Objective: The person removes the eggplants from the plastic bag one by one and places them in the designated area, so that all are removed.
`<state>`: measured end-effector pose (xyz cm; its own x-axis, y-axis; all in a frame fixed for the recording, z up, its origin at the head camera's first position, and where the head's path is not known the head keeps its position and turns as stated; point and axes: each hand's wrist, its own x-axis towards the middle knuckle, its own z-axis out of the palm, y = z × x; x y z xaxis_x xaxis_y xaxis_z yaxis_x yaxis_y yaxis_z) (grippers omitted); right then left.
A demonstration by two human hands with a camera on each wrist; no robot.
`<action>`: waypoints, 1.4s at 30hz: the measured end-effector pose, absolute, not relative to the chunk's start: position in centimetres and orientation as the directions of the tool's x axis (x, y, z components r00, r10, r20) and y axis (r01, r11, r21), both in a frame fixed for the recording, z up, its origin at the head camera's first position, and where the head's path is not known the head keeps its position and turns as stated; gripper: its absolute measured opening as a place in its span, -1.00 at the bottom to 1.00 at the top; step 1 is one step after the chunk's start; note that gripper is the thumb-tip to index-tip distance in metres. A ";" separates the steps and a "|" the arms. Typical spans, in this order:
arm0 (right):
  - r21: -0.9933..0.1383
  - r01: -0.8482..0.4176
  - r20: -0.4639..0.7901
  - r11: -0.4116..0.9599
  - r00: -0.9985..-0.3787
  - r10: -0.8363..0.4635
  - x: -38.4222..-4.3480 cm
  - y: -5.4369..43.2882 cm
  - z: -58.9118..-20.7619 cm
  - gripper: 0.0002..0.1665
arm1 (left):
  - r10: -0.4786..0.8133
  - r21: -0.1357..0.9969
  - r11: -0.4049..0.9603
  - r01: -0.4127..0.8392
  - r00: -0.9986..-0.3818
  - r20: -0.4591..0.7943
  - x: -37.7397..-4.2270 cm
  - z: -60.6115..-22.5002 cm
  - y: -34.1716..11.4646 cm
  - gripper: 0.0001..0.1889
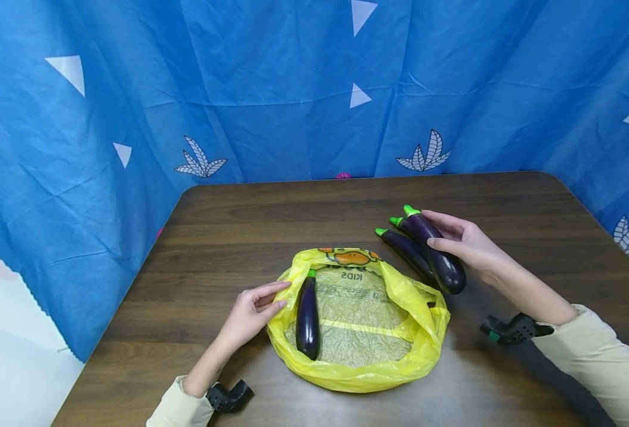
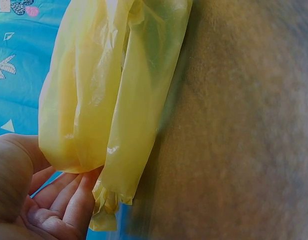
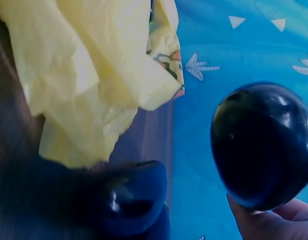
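Yellow bag (image 1: 358, 379) was pinched by the left hand (image 1: 251, 309); eggplant (image 1: 442, 267), gripped by the right hand (image 1: 468, 240), risked being dropped through slickness.

We see a rectangular, dark brown wood-grain desk (image 1: 213, 237) with rounded far corners. Beyond its far edge and both side edges hangs a creased blue fabric curtain (image 1: 293, 59), on which we notice white triangles (image 1: 358, 96), black-outlined white leaf clusters (image 1: 434, 144) and a small pink print (image 1: 343, 175) by the far edge's middle. Past the left edge, we make out a white surface (image 1: 15, 356).
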<state>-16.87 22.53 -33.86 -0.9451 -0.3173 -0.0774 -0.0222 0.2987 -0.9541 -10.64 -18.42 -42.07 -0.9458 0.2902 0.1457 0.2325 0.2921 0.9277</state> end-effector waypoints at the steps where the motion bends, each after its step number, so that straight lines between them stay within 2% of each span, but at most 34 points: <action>1: -0.952 -0.027 -0.076 0.306 -0.945 -0.318 -16.9 22.7 -33.8 -0.24 | 0.288 0.928 0.295 0.229 -0.947 0.142 -10.6 -42.1 -18.4 -0.65; 10: -0.922 -0.072 -0.075 0.381 -0.931 -0.356 -18.3 24.7 -33.5 -0.26 | 0.284 0.916 0.333 0.224 -0.950 0.130 -10.7 -42.1 -18.2 -0.64; 21: -0.898 -0.068 -0.118 0.435 -0.914 -0.388 -21.1 27.3 -34.2 -0.25 | 0.289 0.925 0.310 0.219 -0.949 0.127 -10.7 -42.2 -18.4 -0.64; 33: -0.854 -0.196 -0.087 0.482 -0.859 -0.504 -24.7 29.5 -35.5 -0.29 | 0.295 0.921 0.305 0.242 -0.944 0.151 -10.6 -42.3 -18.4 -0.64; 42: -0.829 -0.216 -0.131 0.516 -0.822 -0.555 -26.7 30.0 -36.8 -0.28 | 0.302 0.922 0.294 0.252 -0.940 0.161 -10.5 -42.1 -18.4 -0.65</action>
<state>-26.73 30.00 -36.80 -0.8218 -0.5546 -0.1310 -0.2162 0.5162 -0.8287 -10.54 -18.40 -42.14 -0.9396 0.3024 0.1605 0.2522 0.2943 0.9218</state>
